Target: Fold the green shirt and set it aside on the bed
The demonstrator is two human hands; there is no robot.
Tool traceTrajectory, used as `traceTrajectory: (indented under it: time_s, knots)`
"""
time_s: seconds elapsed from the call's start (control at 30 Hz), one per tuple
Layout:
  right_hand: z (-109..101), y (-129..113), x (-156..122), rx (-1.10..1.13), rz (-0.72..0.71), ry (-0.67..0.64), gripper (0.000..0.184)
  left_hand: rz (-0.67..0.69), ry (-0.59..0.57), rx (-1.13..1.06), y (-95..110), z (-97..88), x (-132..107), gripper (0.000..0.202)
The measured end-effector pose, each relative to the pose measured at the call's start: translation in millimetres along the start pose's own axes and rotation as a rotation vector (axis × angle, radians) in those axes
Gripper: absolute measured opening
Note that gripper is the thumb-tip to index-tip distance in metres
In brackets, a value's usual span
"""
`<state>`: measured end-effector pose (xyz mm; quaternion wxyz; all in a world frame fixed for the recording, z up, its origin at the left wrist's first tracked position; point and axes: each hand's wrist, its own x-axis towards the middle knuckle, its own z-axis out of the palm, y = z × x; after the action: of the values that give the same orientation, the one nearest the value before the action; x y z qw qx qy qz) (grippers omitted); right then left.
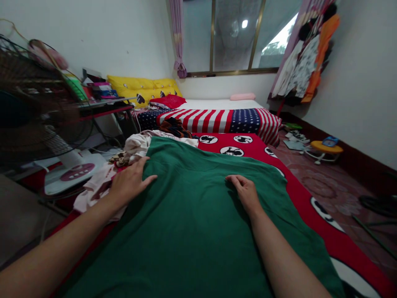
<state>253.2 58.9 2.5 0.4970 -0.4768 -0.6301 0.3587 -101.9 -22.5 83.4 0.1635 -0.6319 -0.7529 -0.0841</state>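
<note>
Green knit fabric, a soft garment (198,215), is lying spread across the near end of the bed (313,207), covering its red cover. It is likely handling as light and limp; you are best taking it at an edge. Your left hand (130,184) is resting flat and open on its left edge. Your right hand (246,192) is pressing it with fingers curled, gripping nothing.

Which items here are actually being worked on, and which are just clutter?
In hand: large green cloth, left hand flat on its edge, right hand on top.

Lying about: pale clothes pile, stars-and-stripes blanket, yellow pillows, black fan, hanging clothes.
</note>
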Motion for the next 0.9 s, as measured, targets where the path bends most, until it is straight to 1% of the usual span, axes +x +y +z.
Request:
traceTrajectory:
  time_s: [0.07, 0.1, 0.13, 0.23, 0.3, 0.33, 0.4, 0.47, 0.53, 0.6, 0.63, 0.7, 0.73, 0.8, 0.9]
  knots:
    - [-0.1, 1.8, 0.3, -0.004, -0.003, 0.0, 0.036, 0.104, 0.056, -0.054, -3.9, 8.0, -4.9, 0.055]
    - [-0.2, 2.6, 0.5, -0.005, -0.007, -0.002, 0.036, 0.133, 0.082, -0.08, -7.1, 10.8, -5.5, 0.05]
    - [-0.3, 3.3, 0.6, -0.007, -0.011, -0.003, 0.035, 0.141, 0.104, -0.101, -11.0, 12.6, -5.0, 0.046]
    - [-0.4, 3.9, 0.7, -0.005, -0.019, -0.007, 0.035, 0.097, 0.132, -0.1, -23.4, 11.0, -0.3, 0.039]
    - [0.0, 3.7, 0.8, -0.005, -0.02, -0.003, 0.034, 0.094, 0.144, -0.044, -24.6, 5.6, 2.9, 0.036]
    - [0.2, 3.8, 0.9, -0.006, -0.02, -0.001, 0.034, 0.108, 0.167, -0.017, -20.7, 2.5, 4.1, 0.036]
    - [0.7, 4.1, 1.2, -0.009, -0.025, 0.0, 0.033, 0.163, 0.232, -0.012, -1.8, -2.2, 5.7, 0.036]
    - [0.9, 4.9, 1.6, -0.01, -0.037, -0.001, 0.032, 0.25, 0.237, -0.101, 31.6, -1.9, 6.8, 0.036]
    - [0.8, 5.7, 2.0, -0.01, -0.05, -0.004, 0.032, 0.359, 0.137, -0.241, 74.7, 5.1, 8.4, 0.036]
    - [0.5, 6.0, 1.9, -0.013, -0.058, -0.005, 0.031, 0.443, 0.018, -0.34, 119.4, 18.5, 11.4, 0.039]
    - [0.3, 6.0, 1.8, -0.015, -0.061, -0.007, 0.031, 0.469, -0.027, -0.364, 139.5, 27.0, 13.5, 0.041]
    - [0.3, 5.3, 1.3, -0.015, -0.065, -0.005, 0.03, 0.438, -0.108, -0.38, 171.3, 45.5, 18.4, 0.049]
    - [0.4, 4.7, 0.9, -0.011, -0.067, -0.004, 0.03, 0.396, -0.137, -0.378, 182.2, 54.6, 20.8, 0.052]
    - [0.6, 3.0, 0.3, 0.0, -0.066, 0.002, 0.03, 0.312, -0.173, -0.365, 194.5, 70.5, 24.3, 0.058]
    - [0.5, 0.1, -0.4, 0.015, -0.06, 0.009, 0.03, 0.277, -0.173, -0.351, 197.0, 84.9, 26.1, 0.062]
